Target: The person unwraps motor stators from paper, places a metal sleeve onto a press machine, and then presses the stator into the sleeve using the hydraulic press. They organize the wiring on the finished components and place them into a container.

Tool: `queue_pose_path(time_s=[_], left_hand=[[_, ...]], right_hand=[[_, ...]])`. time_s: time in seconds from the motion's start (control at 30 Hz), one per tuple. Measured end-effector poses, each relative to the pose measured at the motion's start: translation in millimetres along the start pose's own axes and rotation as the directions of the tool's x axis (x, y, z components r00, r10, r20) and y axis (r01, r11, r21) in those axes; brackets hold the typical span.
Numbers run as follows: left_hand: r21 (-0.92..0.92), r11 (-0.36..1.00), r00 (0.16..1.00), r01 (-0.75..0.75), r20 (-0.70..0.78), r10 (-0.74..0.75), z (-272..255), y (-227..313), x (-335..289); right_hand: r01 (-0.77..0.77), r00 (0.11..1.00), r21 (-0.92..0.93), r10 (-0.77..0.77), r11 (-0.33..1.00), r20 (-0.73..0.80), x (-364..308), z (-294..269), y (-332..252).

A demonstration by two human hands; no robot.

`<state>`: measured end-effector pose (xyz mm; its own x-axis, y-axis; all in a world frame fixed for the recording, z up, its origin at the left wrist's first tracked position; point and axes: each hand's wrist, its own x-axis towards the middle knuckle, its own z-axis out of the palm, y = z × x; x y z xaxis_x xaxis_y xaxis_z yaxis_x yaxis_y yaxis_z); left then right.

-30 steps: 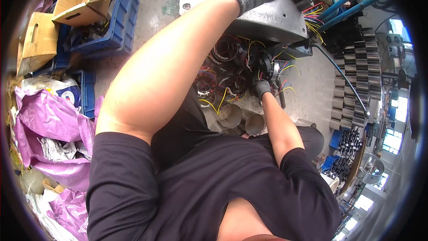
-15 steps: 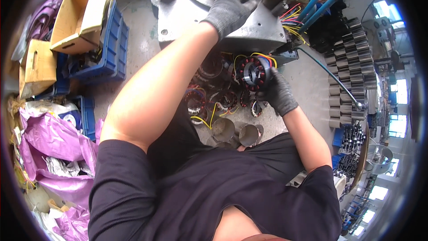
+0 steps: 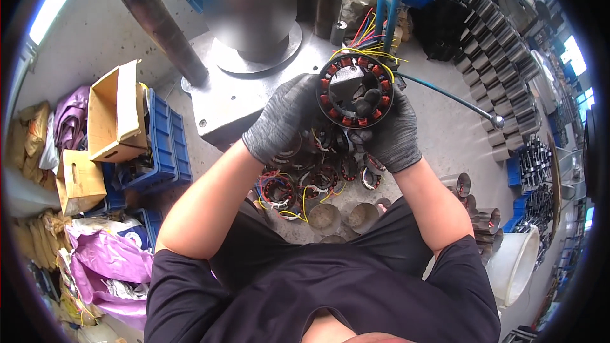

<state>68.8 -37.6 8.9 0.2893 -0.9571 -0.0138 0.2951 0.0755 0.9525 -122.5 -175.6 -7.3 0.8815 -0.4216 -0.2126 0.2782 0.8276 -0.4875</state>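
Observation:
A motor stator (image 3: 347, 62), a dark ring with red-wound coils round its inside and yellow leads, is raised above the near right corner of a metal press bed (image 3: 222, 105). My left hand (image 3: 283, 117), in a grey glove, grips its left side; those fingertips are partly hidden. The right hand (image 3: 397, 132), gloved alike, closes on the ring's right and lower side, with dark fingertips showing through its opening. Below my hands, several more stators (image 3: 277, 192) with coloured leads lie on the floor. On the bed stands a round metal column, blurred at its top.
Open steel cylinders (image 3: 364, 217) stand between my legs, and a tall stack of them (image 3: 502, 70) rises at the right. A blue rod with a ball end (image 3: 497, 122) juts rightward. Blue crates (image 3: 166, 140), cardboard boxes (image 3: 117, 114) and purple sacks (image 3: 105, 254) fill the left.
My left hand has left the press column and come down to the stator. The right hand has raised the stator, whose open face now turns toward me. The view has shifted.

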Motion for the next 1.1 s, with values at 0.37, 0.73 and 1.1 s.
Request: queue_pose_path(time_s=[0.37,0.73,1.1], left_hand=[[-0.078,0.996,0.998,-0.042,-0.054,0.038,19,12,-6],[0.046,0.985,0.984,-0.166,-0.064,0.169,34,-8,-4],[0.038,0.986,0.907,-0.165,-0.387,0.167,-3,-8,8]], right_hand=[[0.022,0.998,0.045,-0.019,0.999,-0.059,1,15,-3],[-0.019,0.999,0.177,0.011,0.984,0.044,4,3,6],[0.016,0.980,-0.477,-0.109,0.879,-0.169,15,13,15]])
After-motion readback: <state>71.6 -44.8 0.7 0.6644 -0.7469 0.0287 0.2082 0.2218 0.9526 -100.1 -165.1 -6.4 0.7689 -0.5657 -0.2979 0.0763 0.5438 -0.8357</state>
